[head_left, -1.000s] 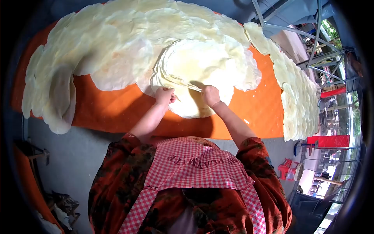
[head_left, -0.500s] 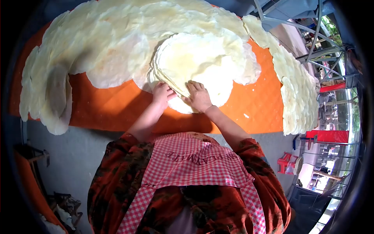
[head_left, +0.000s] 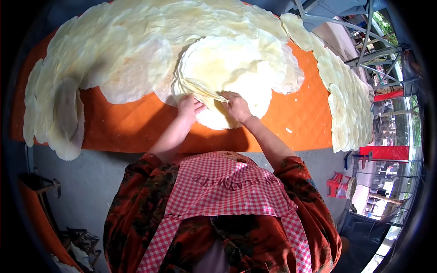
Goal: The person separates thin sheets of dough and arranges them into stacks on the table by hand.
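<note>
In front of me lies a stack of thin, round, pale flatbreads [head_left: 218,61], part of it washed out by bright light. My right hand [head_left: 236,107] is closed on the near edge of the upper flatbreads, which is raised and folded slightly back there. At the stack's near left edge, my left hand [head_left: 187,108] has its fingers curled against the layers, its fingertips partly hidden. Below the raised edge, a lower flatbread [head_left: 214,117] lies in shadow on the orange cloth [head_left: 123,125].
Many overlapping flatbreads [head_left: 118,32] cover the table's back and left side. Another overlapping row [head_left: 348,109] runs down the right side. A red stool [head_left: 337,184] stands on the floor at right. Metal frame bars [head_left: 350,25] rise at upper right.
My right hand has moved slightly up and right, its fingers now closed around the flatbreads' edge, which has lifted. My left hand has stayed almost in place.
</note>
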Motion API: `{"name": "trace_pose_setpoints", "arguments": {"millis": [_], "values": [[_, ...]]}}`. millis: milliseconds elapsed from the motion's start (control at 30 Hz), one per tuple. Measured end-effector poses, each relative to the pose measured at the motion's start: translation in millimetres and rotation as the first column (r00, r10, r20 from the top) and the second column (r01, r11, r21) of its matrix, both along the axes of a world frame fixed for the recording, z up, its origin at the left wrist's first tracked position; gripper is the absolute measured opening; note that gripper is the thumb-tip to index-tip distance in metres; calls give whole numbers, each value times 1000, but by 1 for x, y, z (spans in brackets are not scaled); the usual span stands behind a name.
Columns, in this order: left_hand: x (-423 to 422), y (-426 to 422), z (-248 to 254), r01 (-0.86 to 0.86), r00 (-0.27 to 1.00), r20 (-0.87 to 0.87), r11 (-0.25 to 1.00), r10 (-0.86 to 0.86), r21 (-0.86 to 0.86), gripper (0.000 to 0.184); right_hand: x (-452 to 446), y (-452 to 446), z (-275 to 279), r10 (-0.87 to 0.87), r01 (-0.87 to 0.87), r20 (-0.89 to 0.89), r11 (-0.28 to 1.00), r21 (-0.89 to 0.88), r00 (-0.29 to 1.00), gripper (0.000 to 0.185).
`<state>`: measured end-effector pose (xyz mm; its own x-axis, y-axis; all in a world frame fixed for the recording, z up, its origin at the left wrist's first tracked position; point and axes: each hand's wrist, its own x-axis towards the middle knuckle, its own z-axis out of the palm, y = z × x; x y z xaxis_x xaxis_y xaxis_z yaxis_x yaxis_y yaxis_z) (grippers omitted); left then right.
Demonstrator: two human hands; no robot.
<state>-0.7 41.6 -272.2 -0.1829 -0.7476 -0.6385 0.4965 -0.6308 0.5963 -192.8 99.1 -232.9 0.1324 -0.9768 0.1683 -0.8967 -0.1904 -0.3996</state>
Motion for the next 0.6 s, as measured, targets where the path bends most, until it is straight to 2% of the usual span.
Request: {"name": "trace_pose_setpoints", "arguments": {"millis": [133, 200, 333, 400, 433, 467, 533, 600], "values": [[1, -4, -11, -43, 995, -92, 997, 49, 62, 12, 1, -2, 6, -79, 73, 63, 992, 101, 995, 34], [-3, -5, -6, -52, 999, -5, 995, 52, 83, 10, 2, -2, 10, -140, 126, 70, 976, 176, 988, 34], [-5, -7, -4, 29, 988, 154, 999, -33, 25, 19, 8, 1, 14, -74, 69, 67, 994, 84, 995, 34], [-5, -6, -2, 46, 985, 164, 999, -47, 10, 22, 5, -4, 21, -4, 3, 19, 998, 55, 1000, 33], [-5, -6, -2, 53, 984, 172, 999, -53, 5, 24, -27, -31, -3, -129, 148, -87, 956, 253, 988, 30], [-3, -6, -3, 54, 987, 153, 999, -55, 8, 25, -31, -38, 19, -201, 193, 39, 969, 155, 979, 30], [1, -5, -6, 51, 992, 114, 999, -53, 15, 27, -10, -34, 105, -204, 200, -24, 973, -117, 979, 32], [2, -7, -18, 44, 995, 88, 999, -46, 33, 28, 0, -31, 104, -113, 68, -88, 912, -404, 990, 31]]}}
